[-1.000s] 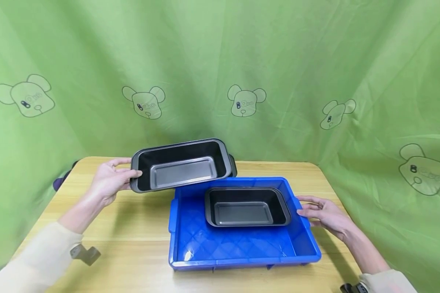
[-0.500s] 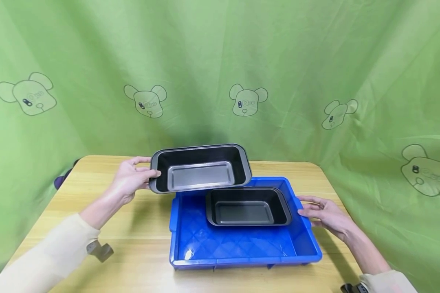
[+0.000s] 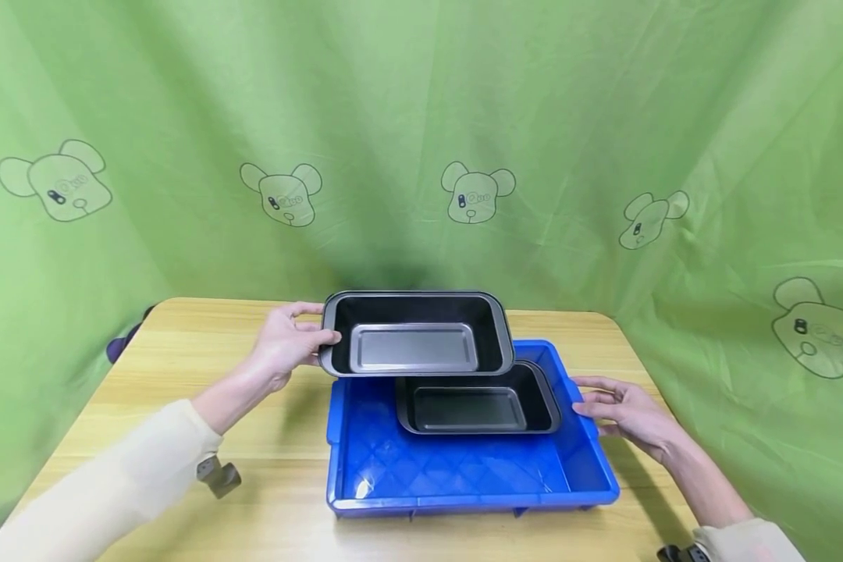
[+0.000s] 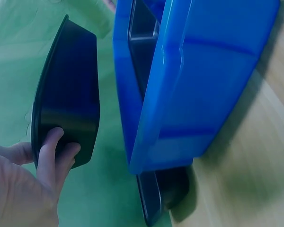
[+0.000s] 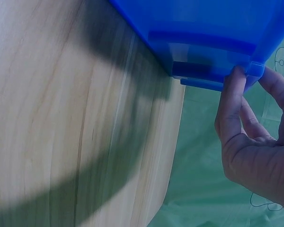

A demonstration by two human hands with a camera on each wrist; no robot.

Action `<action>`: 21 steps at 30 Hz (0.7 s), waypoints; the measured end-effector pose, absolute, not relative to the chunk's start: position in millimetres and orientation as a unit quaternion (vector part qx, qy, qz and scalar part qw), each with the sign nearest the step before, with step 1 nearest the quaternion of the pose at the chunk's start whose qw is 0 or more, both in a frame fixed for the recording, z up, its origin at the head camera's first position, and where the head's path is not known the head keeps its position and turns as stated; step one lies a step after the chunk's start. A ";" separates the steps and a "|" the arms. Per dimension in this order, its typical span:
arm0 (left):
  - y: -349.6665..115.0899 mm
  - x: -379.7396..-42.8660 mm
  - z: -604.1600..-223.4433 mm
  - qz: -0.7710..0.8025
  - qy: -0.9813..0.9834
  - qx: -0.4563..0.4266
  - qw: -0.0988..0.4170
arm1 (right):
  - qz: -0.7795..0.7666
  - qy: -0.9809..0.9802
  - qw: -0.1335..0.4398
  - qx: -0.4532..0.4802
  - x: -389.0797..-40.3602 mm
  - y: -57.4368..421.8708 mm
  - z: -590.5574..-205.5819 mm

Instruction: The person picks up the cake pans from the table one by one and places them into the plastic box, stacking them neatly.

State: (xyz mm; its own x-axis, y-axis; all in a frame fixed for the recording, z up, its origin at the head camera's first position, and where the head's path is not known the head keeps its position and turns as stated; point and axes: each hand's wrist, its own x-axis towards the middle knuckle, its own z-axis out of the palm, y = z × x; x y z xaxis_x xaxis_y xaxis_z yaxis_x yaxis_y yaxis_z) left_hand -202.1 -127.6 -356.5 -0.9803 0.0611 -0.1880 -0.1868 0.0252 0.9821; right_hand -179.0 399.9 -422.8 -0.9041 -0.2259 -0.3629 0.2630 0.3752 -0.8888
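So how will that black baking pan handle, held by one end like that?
The black baking pan looks rigid: it stays level held by the left hand alone. Probably light. Its smooth coating may be slippery, so it could tip.

Left hand (image 4: 19, 182) gripped end of dark pan (image 4: 66, 94), fingers (image 4: 49, 151) curled over outer wall, thumb on rim side. Pan hung clear of blue bin (image 4: 199, 85), just beside it. Second pan (image 4: 142, 42) sat inside bin. Bin rested on wooden counter (image 4: 255, 175). Green cloth (image 4: 19, 42) behind.
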 end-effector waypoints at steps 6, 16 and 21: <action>-110.6 -200.2 -365.9 0.688 0.718 -0.058 0.087 | -0.560 0.799 0.220 0.008 -180.0 399.2 -421.9; -79.7 -193.9 -392.9 0.697 0.710 -0.071 0.078 | -0.543 0.810 0.221 0.006 -179.7 402.0 -424.1; -69.4 -191.8 -398.6 0.696 0.709 -0.073 0.082 | -0.536 0.815 0.219 0.013 -180.4 402.0 -425.4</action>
